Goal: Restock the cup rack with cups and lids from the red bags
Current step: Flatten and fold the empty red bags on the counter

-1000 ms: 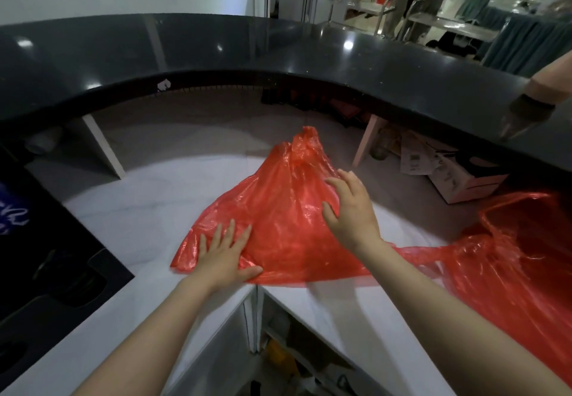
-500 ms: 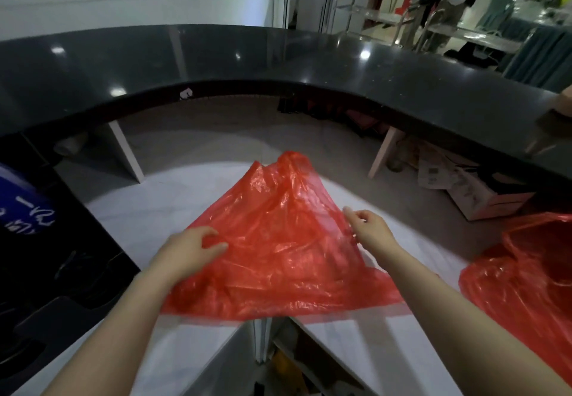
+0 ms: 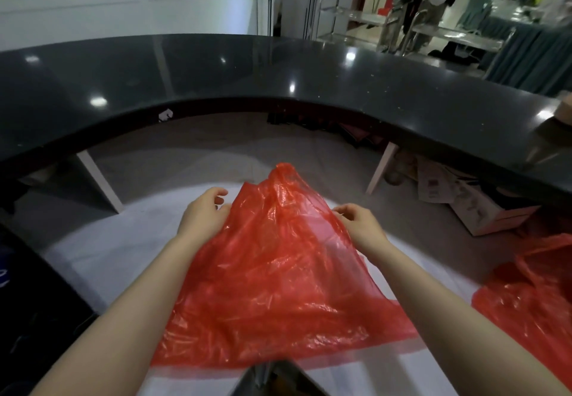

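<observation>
Both hands (image 3: 204, 219) (image 3: 360, 225) hold one limp red bag (image 3: 278, 272).

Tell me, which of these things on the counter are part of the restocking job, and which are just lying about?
Part of the job:
- red bag, flat on the white counter, with the left hand and right hand at its edges
- second red bag at the right

Lying about:
- cardboard box under the black bar top
- papers beside it
</observation>
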A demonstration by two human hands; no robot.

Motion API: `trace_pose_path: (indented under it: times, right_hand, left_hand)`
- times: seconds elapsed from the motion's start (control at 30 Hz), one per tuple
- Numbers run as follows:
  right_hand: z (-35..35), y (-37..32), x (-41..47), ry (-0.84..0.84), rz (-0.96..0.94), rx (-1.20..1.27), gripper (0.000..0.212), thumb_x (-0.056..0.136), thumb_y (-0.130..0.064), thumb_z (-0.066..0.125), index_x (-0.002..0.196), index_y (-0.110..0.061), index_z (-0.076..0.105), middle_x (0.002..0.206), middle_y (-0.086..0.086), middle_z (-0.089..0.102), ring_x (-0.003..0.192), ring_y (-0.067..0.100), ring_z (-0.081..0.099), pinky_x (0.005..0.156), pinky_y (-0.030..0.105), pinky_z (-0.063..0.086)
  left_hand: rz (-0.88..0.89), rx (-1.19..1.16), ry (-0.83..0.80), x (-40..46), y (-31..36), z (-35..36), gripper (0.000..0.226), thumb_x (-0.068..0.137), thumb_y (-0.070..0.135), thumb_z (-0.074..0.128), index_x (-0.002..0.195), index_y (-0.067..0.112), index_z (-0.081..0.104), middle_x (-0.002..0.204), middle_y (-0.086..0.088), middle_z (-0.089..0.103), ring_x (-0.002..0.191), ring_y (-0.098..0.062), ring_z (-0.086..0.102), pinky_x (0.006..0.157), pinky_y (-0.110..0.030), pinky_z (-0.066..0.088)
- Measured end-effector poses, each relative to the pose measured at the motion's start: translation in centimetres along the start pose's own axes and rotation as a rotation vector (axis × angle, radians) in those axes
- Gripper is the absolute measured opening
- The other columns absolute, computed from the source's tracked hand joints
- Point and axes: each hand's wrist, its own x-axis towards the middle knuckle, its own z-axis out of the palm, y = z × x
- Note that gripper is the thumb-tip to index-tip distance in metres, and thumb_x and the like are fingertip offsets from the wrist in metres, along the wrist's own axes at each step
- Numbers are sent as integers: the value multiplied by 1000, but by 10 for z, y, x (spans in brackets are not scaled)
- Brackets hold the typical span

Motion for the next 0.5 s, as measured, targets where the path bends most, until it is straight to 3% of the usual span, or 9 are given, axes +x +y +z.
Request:
trace_pose_path:
  times: [0.13, 0.23, 0.4, 0.5]
  right_hand:
    - [4, -4, 19, 26, -17, 18, 5, 88, -25, 63, 91, -26, 67, 87, -9, 69, 86, 13, 66, 79, 33, 52]
    - [8, -5, 41, -18, -48, -4, 18, 88, -22, 64, 106, -21, 66, 100, -3, 69, 94, 14, 64, 89, 35, 51]
    - [15, -20, 87, -237, -198, -108, 61, 83, -3, 58, 140, -23, 44, 136, 2, 52, 124, 16, 49, 104, 32, 40]
    - [29, -32, 113, -350, -322, -253, 69, 86, -8, 59, 146, -28, 33, 148, 1, 40, 136, 18, 36, 108, 28, 32]
  left_hand:
    - [-50, -80, -155, 30, 5, 9, 44, 93, 30, 53, 136, 31, 46, 126, -1, 56, 101, -19, 60, 85, -34, 49]
    - [-44, -199, -302, 44, 10, 13, 47, 93, 26, 57, 136, 38, 45, 125, 1, 51, 105, -20, 61, 89, -35, 51]
    - [55, -272, -404, 56, 21, 21, 32, 86, 0, 63, 102, 27, 67, 103, 6, 68, 92, -5, 65, 86, -24, 52]
    - [68, -206, -375, 60, 23, 26, 27, 81, -9, 64, 84, 18, 67, 88, 2, 68, 81, -9, 64, 81, -17, 49]
